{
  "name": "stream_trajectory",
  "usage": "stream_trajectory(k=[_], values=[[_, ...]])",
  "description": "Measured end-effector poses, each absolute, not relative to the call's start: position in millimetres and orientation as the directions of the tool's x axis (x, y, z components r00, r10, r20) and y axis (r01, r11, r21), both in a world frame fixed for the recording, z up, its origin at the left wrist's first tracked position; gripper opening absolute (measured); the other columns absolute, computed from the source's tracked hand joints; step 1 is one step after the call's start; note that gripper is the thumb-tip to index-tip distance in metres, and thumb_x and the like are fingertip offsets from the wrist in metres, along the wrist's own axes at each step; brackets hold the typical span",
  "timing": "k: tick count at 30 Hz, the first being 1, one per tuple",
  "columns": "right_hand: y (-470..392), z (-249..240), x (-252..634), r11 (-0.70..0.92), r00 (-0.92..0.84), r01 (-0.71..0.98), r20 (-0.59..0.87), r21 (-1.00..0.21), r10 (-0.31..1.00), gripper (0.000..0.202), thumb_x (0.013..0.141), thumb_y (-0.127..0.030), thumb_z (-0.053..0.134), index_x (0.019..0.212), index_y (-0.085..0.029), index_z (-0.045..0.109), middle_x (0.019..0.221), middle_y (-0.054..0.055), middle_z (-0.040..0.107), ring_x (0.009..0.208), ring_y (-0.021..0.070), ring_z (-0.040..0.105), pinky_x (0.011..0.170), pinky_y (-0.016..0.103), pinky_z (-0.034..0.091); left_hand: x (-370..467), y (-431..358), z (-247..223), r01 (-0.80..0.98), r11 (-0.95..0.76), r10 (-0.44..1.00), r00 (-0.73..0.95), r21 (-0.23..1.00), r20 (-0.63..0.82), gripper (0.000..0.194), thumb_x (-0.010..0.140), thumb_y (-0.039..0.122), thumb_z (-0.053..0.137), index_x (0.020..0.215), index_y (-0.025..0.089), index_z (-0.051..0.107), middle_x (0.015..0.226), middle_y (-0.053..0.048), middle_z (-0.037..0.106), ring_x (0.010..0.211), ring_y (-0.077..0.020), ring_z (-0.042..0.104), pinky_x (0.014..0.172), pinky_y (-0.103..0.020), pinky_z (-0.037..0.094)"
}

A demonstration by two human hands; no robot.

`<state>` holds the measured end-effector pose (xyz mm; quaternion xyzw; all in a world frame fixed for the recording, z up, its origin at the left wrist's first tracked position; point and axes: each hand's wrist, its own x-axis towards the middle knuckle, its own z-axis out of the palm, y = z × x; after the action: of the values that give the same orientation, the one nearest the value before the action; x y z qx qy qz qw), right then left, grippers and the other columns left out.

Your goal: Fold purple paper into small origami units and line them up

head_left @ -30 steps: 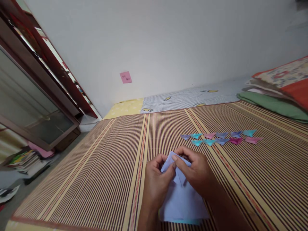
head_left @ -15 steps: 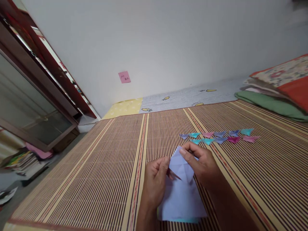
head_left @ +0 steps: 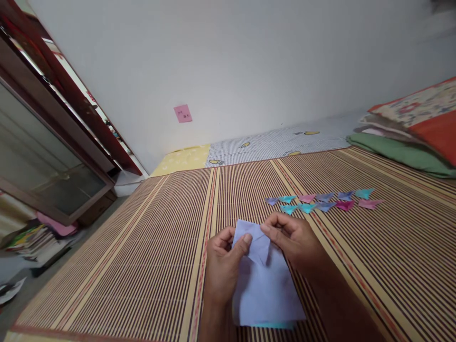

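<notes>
A small creased lilac paper is held up between both hands. My left hand pinches its left side, the thumb lying on its face. My right hand grips its upper right corner between thumb and fingers. Beneath it lies a stack of lilac sheets, with a turquoise edge showing at the bottom. Beyond my right hand, small folded paper pieces in blue, turquoise and pink, such as a magenta one, stand in two rows on the striped mat.
Folded bedding, green and red, is piled at the right. A pink note sticks to the wall behind. At the left are a glass-panelled door and stacked books beyond the mat's edge.
The held paper has turned and shifted left; its pointed top has given way to a flat edge. My left thumb now lies over its face, and my right hand has moved slightly left.
</notes>
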<state>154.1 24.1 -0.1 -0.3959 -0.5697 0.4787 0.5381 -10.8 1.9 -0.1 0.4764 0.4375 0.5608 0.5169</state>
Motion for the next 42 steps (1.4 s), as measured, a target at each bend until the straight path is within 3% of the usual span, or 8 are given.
stream_trajectory(k=[4,9,20,24,26,33,38,42], values=[[24,1,153,0.216,-0.03,-0.123,0.221,-0.969,0.975,0.026,0.09,-0.042,0.068,0.077,-0.02,0.064,0.062,-0.004,0.052,0.056,0.0119,0.045,0.053,0.024,0.036,-9,2,-3,-0.18,-0.093,0.994,-0.071,0.979,0.081,0.029,0.084,0.037,0.079,0.071,0.015,0.065,0.066,0.003,0.057,0.062,-0.01,0.047,0.059,-0.021,0.04],[23,-4,143,0.13,-0.191,-0.216,0.173,-0.968,0.966,0.027,0.084,-0.042,0.075,0.075,-0.019,0.063,0.064,-0.004,0.052,0.057,0.0113,0.046,0.051,0.023,0.035,-5,2,-3,-0.195,-0.097,0.994,-0.067,0.976,0.086,0.029,0.083,0.037,0.08,0.072,0.014,0.066,0.067,0.002,0.059,0.061,-0.0097,0.049,0.059,-0.02,0.041],[26,-4,152,0.231,-0.129,-0.037,0.234,-0.972,0.964,0.036,0.093,-0.041,0.064,0.066,-0.018,0.06,0.06,-0.004,0.047,0.056,0.0112,0.042,0.052,0.024,0.034,-10,5,-4,-0.278,-0.136,0.984,-0.15,0.951,0.097,0.03,0.08,0.036,0.083,0.071,0.014,0.065,0.062,0.005,0.057,0.057,-0.0073,0.049,0.055,-0.017,0.042],[28,-7,150,0.216,-0.098,-0.189,0.237,-0.958,0.966,0.023,0.088,-0.043,0.071,0.093,-0.02,0.073,0.08,0.003,0.07,0.075,0.0175,0.066,0.068,0.028,0.052,-6,12,-8,-0.482,-0.187,0.945,-0.326,0.856,0.023,0.034,0.069,0.037,0.092,0.071,0.015,0.065,0.066,0.003,0.064,0.059,-0.0086,0.057,0.057,-0.018,0.048],[29,-9,145,0.164,-0.142,-0.288,0.212,-0.943,0.967,0.034,0.078,-0.04,0.082,0.104,-0.021,0.073,0.093,0.006,0.076,0.086,0.0205,0.071,0.076,0.032,0.056,-4,14,-7,-0.583,-0.207,0.934,-0.357,0.786,-0.019,0.036,0.062,0.035,0.095,0.073,0.016,0.067,0.069,0.002,0.069,0.061,-0.01,0.062,0.059,-0.019,0.051],[24,-10,116,0.13,-0.082,-0.47,0.19,-0.873,0.978,0.024,0.076,-0.03,0.084,0.095,-0.021,0.074,0.094,0.005,0.079,0.09,0.021,0.074,0.09,0.037,0.058,12,10,0,-0.769,-0.19,0.955,-0.289,0.61,-0.066,0.035,0.056,0.02,0.098,0.078,0.018,0.07,0.077,0.0,0.075,0.068,-0.0098,0.069,0.069,-0.019,0.056],[21,-6,125,0.417,0.092,-0.098,0.409,-0.904,0.908,0.004,0.091,-0.025,0.07,0.09,-0.022,0.072,0.081,0.002,0.071,0.078,0.0197,0.068,0.075,0.035,0.055,13,13,-7,-0.769,-0.06,0.987,-0.14,0.636,-0.076,0.033,0.06,0.02,0.096,0.082,0.018,0.072,0.086,-0.002,0.076,0.073,-0.0112,0.068,0.071,-0.022,0.056],[23,-3,139,0.724,0.021,0.362,0.781,-0.588,0.624,0.017,0.093,-0.007,0.057,0.089,-0.02,0.068,0.086,0.004,0.068,0.086,0.0207,0.065,0.078,0.036,0.049,1,13,-10,-0.48,-0.1,0.984,-0.175,0.871,0.017,0.024,0.075,0.025,0.088,0.093,0.017,0.074,0.064,0.003,0.066,0.057,-0.0072,0.057,0.056,-0.015,0.045]])
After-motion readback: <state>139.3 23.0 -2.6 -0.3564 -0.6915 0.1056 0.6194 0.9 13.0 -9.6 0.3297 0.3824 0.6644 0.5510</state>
